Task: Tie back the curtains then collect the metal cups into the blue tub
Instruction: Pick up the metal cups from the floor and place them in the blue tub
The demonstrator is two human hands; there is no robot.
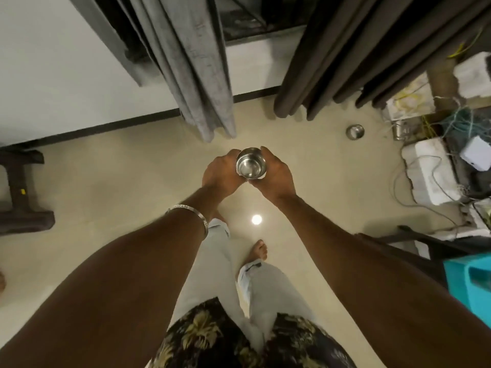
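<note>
- The left hand [220, 172] and the right hand [273, 176] both curled around one shiny round steel cup [250, 164], held upright in the middle.
- A second steel cup [355, 132] stood on the floor, far right.
- The blue plastic tub [471, 284] was near right; a careless hand-over could drop the cup.

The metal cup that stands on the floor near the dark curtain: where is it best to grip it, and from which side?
Probably from above, pinching the rim of the metal cup on the floor: it stands upright, mouth open. Come from its left, because cables crowd its right.
</note>
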